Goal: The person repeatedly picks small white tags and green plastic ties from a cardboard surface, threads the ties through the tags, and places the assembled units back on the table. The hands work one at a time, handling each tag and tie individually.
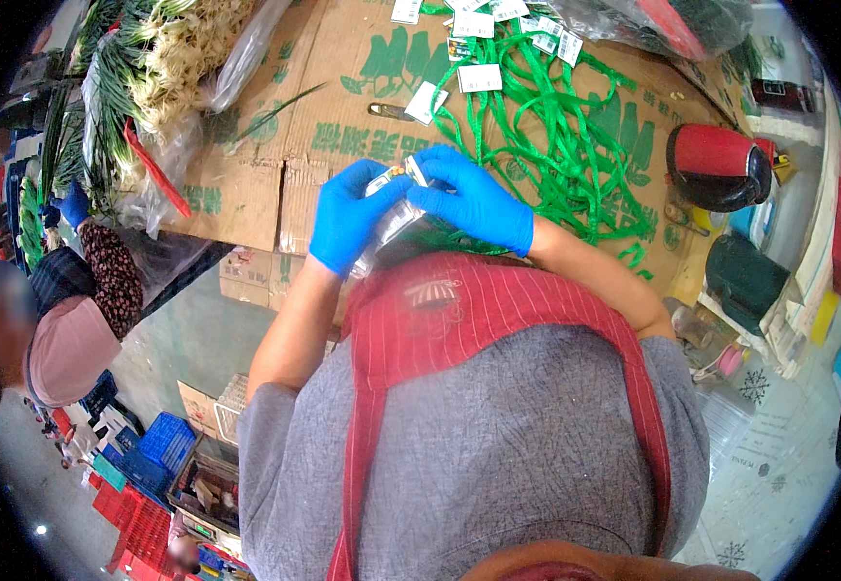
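Both hands wear blue gloves and meet close to the front of the red striped apron, at the table's near edge. My left hand [355, 210] grips a clear plastic bag [391, 226] with its thumb and fingers. Between the fingertips of my right hand [475, 196] is a small printed label [415, 171] at the bag's top. Dark green material shows below the hands, partly hidden. Beyond them, green mesh strips [536, 138] with white barcode tags [480, 78] lie tangled on flattened cardboard [304, 152]. A small metal-ended tool [390, 111] lies beside one tag.
Spring onions [180, 65] in plastic are heaped at the upper left. A co-worker's gloved hand [73, 205] is beside them. A red and black electric kettle [718, 167] and a dark green container [745, 282] stand at the right. Blue crates [166, 443] are at the lower left.
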### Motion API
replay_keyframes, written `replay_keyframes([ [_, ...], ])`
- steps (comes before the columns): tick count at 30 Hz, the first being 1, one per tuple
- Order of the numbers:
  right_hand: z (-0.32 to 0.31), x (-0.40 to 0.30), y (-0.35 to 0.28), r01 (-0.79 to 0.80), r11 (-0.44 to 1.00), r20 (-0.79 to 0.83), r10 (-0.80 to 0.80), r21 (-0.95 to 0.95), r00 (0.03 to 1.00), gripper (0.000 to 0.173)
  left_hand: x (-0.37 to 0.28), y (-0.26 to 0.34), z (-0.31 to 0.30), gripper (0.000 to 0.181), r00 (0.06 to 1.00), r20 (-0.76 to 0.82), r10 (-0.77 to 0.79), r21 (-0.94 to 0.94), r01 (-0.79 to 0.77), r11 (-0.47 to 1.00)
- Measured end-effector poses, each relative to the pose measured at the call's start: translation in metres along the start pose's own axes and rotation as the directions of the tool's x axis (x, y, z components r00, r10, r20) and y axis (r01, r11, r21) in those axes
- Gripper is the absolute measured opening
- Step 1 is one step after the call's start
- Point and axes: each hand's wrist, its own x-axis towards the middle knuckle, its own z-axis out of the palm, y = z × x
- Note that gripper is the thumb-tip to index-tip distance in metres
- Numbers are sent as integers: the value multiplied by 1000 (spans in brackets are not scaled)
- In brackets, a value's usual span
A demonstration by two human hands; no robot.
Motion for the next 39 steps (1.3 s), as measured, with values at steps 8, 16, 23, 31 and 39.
replay_keyframes([
  [8,-27,7,-1,-133,990,-171,123,-44,978,18,-13,-9,-32,19,990,-101,-94,66,101,993],
  [16,-24,22,-27,461,747,301,-353,-479,886,19,-13,35,-24,25,986,165,-31,393,-37,919],
  [23,-48,17,-14,-95,955,-64,80,-283,995,17,-17,27,-38,25,996,67,-60,204,45,978],
  [31,-17,16,18,-9,971,-77,-9,-240,997,23,-84,38,-82,52,907,408,-106,-150,181,972],
  [39,51,21,48,85,770,300,142,-632,943,25,-114,-11,-141,23,943,325,74,-272,18,962],
])
